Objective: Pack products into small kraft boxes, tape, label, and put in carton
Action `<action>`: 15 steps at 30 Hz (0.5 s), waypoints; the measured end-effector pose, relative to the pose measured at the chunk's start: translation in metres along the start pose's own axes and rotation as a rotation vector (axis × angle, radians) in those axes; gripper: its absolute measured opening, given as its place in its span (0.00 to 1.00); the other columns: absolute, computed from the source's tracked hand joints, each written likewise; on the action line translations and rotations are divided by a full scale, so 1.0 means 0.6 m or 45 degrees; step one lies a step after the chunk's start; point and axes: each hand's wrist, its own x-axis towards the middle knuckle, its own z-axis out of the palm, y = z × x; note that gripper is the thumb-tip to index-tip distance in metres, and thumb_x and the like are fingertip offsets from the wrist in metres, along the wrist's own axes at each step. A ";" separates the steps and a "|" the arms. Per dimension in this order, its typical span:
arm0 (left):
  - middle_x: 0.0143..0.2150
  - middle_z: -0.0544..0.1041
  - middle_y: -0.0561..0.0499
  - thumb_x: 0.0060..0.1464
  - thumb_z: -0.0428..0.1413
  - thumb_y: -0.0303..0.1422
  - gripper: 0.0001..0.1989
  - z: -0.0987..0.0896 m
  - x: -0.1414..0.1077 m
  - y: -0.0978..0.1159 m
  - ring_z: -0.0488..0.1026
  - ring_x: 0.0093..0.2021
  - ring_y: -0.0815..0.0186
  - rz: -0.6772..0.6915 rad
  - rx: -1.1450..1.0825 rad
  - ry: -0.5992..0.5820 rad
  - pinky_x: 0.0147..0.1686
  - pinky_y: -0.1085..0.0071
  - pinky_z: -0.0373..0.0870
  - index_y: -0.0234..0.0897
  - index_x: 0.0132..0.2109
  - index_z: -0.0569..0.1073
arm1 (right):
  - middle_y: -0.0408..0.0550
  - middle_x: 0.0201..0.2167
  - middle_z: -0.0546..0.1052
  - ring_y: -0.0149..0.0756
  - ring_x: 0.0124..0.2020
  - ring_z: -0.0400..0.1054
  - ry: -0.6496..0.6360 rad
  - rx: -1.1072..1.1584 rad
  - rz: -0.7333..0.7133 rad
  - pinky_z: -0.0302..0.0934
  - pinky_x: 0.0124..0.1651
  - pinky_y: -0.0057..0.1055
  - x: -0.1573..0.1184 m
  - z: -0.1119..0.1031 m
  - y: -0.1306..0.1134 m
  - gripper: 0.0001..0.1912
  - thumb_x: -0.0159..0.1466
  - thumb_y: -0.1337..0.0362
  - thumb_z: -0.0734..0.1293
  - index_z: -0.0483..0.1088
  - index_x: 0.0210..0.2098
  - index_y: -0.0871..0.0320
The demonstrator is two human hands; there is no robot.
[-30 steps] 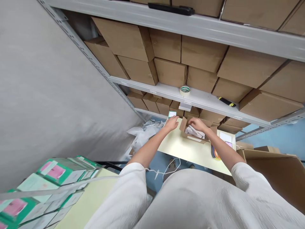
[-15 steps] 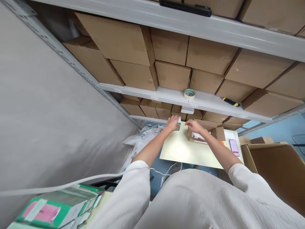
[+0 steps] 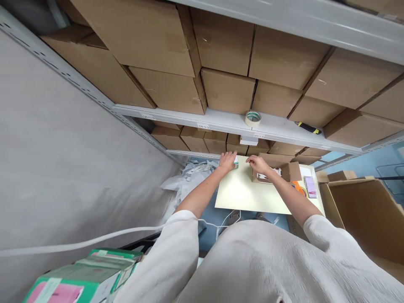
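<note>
The left hand has its fingers and thumb curled about the small box, green and white, at the tabletop's far left corner. To its right, the right hand is loosely curled at the left end of the carton, finger and thumb close together; whether it holds anything I cannot tell. The carton is plain brown, with white contents.

Too little of the small box shows to tell its long axis. The carton lies lengthwise left to right, mouth up, one flap out rightward.

Left to right around them: a grey wall, green boxes, a white plastic heap, the pale yellow tabletop, a shelf bearing tape and a cutter, a phone, and a big carton.
</note>
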 end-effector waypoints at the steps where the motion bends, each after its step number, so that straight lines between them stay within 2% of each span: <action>1: 0.65 0.74 0.31 0.56 0.67 0.37 0.42 -0.004 -0.007 -0.002 0.69 0.67 0.39 -0.017 -0.008 0.002 0.67 0.49 0.60 0.38 0.73 0.61 | 0.48 0.48 0.83 0.37 0.43 0.77 0.001 -0.001 -0.003 0.70 0.53 0.32 0.004 0.004 -0.001 0.20 0.65 0.76 0.62 0.82 0.46 0.54; 5: 0.61 0.79 0.34 0.56 0.68 0.38 0.40 -0.043 -0.032 -0.009 0.74 0.64 0.41 -0.093 -0.041 0.063 0.63 0.53 0.66 0.39 0.71 0.63 | 0.50 0.50 0.83 0.39 0.46 0.78 0.001 0.017 -0.024 0.70 0.56 0.36 0.018 0.014 -0.014 0.19 0.66 0.74 0.63 0.81 0.48 0.54; 8: 0.59 0.80 0.37 0.55 0.68 0.38 0.40 -0.105 -0.044 -0.010 0.76 0.60 0.43 -0.108 -0.126 0.159 0.58 0.57 0.70 0.39 0.71 0.63 | 0.52 0.54 0.82 0.45 0.53 0.77 -0.001 0.061 -0.044 0.70 0.61 0.42 0.027 0.014 -0.028 0.17 0.66 0.68 0.68 0.80 0.54 0.54; 10: 0.58 0.81 0.39 0.54 0.68 0.39 0.41 -0.155 -0.049 -0.007 0.78 0.58 0.44 -0.102 -0.182 0.237 0.55 0.59 0.72 0.40 0.71 0.62 | 0.54 0.60 0.80 0.51 0.61 0.74 0.026 0.096 -0.074 0.66 0.68 0.49 0.034 0.009 -0.034 0.24 0.64 0.63 0.73 0.78 0.60 0.52; 12: 0.57 0.81 0.42 0.53 0.69 0.39 0.41 -0.204 -0.053 0.001 0.79 0.57 0.46 -0.066 -0.240 0.303 0.53 0.61 0.73 0.43 0.71 0.63 | 0.55 0.67 0.75 0.57 0.69 0.67 0.079 0.147 -0.102 0.60 0.73 0.55 0.040 0.001 -0.035 0.36 0.61 0.59 0.77 0.72 0.68 0.50; 15: 0.57 0.80 0.46 0.54 0.69 0.40 0.42 -0.259 -0.057 0.023 0.79 0.57 0.49 -0.009 -0.325 0.393 0.55 0.63 0.73 0.46 0.71 0.61 | 0.57 0.73 0.68 0.59 0.73 0.61 0.170 0.268 -0.103 0.56 0.74 0.59 0.043 -0.023 -0.027 0.48 0.59 0.57 0.79 0.62 0.76 0.51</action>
